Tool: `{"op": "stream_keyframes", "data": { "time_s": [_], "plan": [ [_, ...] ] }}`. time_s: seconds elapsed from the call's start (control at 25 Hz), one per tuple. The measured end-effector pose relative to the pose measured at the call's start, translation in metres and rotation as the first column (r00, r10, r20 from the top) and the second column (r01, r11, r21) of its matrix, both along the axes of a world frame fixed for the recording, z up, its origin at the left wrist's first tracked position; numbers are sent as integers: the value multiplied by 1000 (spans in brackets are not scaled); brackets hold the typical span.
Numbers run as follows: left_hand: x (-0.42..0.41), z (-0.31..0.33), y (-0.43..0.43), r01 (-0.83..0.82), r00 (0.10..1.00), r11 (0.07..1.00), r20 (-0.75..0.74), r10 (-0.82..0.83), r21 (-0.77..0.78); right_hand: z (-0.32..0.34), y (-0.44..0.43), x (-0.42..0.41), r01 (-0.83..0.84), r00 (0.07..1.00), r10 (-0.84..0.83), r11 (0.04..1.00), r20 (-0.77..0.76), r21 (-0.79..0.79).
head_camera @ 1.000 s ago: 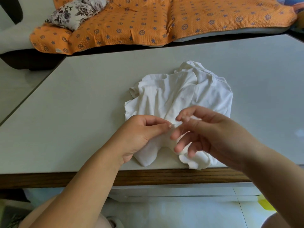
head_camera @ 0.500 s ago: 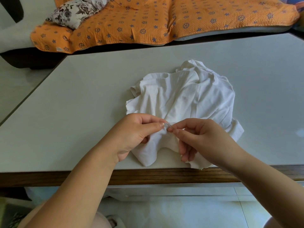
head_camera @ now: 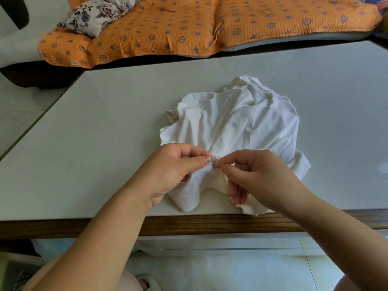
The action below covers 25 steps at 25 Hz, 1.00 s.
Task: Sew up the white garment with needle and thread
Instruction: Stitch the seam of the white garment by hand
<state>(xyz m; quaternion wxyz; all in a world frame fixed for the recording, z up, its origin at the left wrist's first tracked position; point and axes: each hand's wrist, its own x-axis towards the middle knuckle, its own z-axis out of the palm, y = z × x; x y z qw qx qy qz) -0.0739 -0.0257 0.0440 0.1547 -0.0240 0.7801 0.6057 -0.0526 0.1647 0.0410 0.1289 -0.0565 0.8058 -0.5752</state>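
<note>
A floral cushion [head_camera: 95,14] lies on an orange patterned quilt [head_camera: 210,24] beyond the pale grey table [head_camera: 94,133]. A crumpled white cotton garment [head_camera: 235,127] sits near the table's wooden front edge. The left hand [head_camera: 174,171] pinches a fold of it; the right hand [head_camera: 260,177] pinches a thin metal needle [head_camera: 216,163], fingertips nearly touching.

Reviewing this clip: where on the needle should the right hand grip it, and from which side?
Probably the bare end nearest the right hand, from the right. The needle lies roughly level between both hands' fingertips over the garment, and the left hand pinches the cloth at its other end. Thumb and forefinger already close there. Which end is the point is too small to tell.
</note>
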Motion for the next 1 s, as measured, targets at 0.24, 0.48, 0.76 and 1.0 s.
{"op": "stream_keyframes", "data": {
  "time_s": [0.24, 0.48, 0.76, 1.0],
  "plan": [
    [0, -1, 0, -5, 1000, 1000, -11, 5, -1, 2, -1, 1, 5, 1000, -5, 1000, -13, 29],
    [0, -1, 0, -10, 1000, 1000, -17, 9, -18, 3, -1, 1, 5, 1000, -4, 999, -18, 51],
    [2, 0, 4, -27, 998, 999, -54, 26, -23, 1, -3, 2, 37, 998, -34, 996, -48, 76],
    [9, -1, 16, -58, 994, 998, -99, 55, -27, -5, -9, 4, 112, 991, -109, 993, -71, 27]
  ]
}}
